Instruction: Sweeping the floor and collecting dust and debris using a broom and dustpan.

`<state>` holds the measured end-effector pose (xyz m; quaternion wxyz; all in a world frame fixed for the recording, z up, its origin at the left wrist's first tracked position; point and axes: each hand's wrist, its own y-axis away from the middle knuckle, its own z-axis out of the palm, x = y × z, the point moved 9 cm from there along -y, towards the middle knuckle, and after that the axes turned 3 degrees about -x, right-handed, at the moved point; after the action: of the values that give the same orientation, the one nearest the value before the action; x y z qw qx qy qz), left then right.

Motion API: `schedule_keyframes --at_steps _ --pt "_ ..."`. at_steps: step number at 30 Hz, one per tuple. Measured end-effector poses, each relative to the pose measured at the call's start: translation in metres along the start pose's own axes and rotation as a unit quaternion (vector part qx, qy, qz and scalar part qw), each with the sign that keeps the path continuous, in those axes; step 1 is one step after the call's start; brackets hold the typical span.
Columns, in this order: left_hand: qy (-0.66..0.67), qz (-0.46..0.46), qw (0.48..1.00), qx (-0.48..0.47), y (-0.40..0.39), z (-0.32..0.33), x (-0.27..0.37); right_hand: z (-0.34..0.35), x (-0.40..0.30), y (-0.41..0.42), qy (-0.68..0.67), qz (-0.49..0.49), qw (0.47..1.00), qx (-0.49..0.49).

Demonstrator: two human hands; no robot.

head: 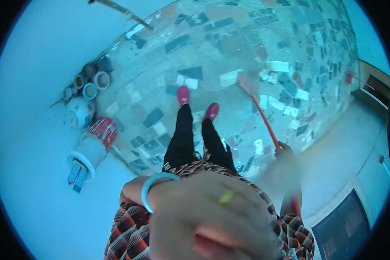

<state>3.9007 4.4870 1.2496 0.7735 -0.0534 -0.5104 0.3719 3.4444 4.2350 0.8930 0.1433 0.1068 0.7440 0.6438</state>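
My right hand (284, 152) grips the red handle (264, 118) of a long-handled floor brush or wiper. Its pale pinkish head (246, 83) rests on the floor ahead and to the right; blur hides which kind it is. The handle's upper end shows again beside my right forearm. Close to the camera, my left hand (211, 208) is large and blurred, held up before my chest. A yellow ring (227, 197) is on one finger and a pale blue bangle (159, 177) circles that wrist. Whether its fingers hold anything is unclear.
The floor (211, 100) is laid with broken tile pieces. Along the left wall stand a red, paint-spattered bucket (104, 131), a white bucket (94, 152), a white round container (79, 112) and several round, open-ended vessels (101, 80). A red-headed long-handled tool (348, 78) lies far right; a dark panel (344, 224) is lower right.
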Motion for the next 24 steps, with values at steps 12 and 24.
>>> schedule_keyframes --at_steps 12,24 --pt "0.147 0.061 0.984 -0.076 -0.026 0.071 -0.031 0.024 -0.003 0.028 -0.104 -0.006 0.994 -0.019" --pt "-0.087 0.012 0.995 -0.050 -0.054 0.144 -0.003 0.016 0.031 0.017 -0.118 -0.040 0.992 -0.024"
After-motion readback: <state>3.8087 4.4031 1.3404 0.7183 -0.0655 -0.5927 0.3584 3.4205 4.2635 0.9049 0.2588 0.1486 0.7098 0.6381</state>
